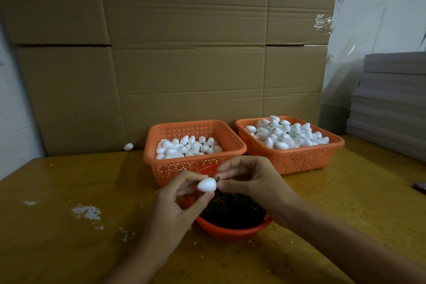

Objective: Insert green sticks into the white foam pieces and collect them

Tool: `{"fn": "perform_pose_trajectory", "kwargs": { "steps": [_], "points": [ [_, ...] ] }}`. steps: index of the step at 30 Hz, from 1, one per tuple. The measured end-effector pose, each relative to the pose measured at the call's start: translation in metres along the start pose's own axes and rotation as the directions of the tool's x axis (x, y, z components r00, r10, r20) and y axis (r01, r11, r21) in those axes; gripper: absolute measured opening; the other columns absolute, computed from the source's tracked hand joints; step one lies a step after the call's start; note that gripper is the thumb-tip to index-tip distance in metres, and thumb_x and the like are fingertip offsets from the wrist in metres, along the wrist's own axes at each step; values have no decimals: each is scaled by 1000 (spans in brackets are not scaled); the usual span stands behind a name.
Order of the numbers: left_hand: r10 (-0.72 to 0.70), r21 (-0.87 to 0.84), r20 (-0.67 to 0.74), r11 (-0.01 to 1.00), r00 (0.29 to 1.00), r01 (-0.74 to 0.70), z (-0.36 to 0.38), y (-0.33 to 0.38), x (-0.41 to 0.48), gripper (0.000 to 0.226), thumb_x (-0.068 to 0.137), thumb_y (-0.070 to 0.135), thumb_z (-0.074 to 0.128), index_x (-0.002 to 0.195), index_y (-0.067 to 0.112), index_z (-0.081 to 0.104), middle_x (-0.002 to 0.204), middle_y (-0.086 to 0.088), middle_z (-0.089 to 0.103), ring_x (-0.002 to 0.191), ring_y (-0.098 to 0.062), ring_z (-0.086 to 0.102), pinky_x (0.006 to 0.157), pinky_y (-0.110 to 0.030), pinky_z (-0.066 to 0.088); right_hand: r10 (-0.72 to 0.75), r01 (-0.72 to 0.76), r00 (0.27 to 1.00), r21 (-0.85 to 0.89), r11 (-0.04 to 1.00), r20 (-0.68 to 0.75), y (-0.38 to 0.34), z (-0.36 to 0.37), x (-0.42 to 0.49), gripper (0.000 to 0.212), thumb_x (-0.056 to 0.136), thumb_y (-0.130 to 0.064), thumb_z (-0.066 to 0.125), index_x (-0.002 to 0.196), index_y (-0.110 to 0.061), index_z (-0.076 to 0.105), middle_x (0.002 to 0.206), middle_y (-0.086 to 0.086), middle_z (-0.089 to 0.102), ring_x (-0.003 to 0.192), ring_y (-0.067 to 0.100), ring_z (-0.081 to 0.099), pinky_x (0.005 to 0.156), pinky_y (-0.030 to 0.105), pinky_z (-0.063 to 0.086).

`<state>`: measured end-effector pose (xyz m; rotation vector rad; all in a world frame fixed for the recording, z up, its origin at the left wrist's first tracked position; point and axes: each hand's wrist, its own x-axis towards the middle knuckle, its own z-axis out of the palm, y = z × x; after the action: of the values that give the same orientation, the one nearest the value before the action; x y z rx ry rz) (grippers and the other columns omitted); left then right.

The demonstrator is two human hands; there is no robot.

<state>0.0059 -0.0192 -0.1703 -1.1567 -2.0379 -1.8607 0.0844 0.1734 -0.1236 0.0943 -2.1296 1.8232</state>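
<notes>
My left hand (177, 205) pinches a white egg-shaped foam piece (206, 184) between thumb and fingers, above the red bowl (232, 232). My right hand (251, 182) pinches a short green stick (217, 179) whose tip meets the right end of the foam piece. The bowl holds a heap of dark green sticks (230, 210). Behind it, the left orange basket (161, 168) holds plain foam pieces (186, 146). The right orange basket (299, 159) is piled with foam pieces (285, 134), a few showing green stems.
A stray foam piece (128, 146) lies at the table's back edge by the large cardboard sheet (179, 53). A stack of grey boards (389, 104) stands at the right. White crumbs (87, 212) spot the yellow table (69, 191) on the left.
</notes>
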Motion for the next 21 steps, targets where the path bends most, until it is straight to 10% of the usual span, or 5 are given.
{"fn": "perform_pose_trajectory", "kwargs": {
  "steps": [13, 21],
  "points": [
    [-10, 0, -25, 1000, 1000, 10, 0, -7, 0, 30, 77, 32, 83, 103, 39, 72, 107, 10, 77, 104, -18, 71, 84, -31, 57, -7, 13, 998, -98, 995, 61, 4, 2, 1, 33, 87, 1, 78, 115, -14, 68, 101, 8, 75, 95, 28, 76, 86, 39, 64],
    [-67, -95, -39, 993, 997, 63, 0, -4, 0, 16, 91, 40, 78, 106, 43, 74, 93, 2, 76, 68, -10, 69, 44, -21, 46, -176, 183, 983, -297, 937, 51, 9, 7, -1, 51, 82, 5, 82, 123, -21, 68, 108, 0, 74, 92, 18, 77, 87, 41, 63]
  ]
}}
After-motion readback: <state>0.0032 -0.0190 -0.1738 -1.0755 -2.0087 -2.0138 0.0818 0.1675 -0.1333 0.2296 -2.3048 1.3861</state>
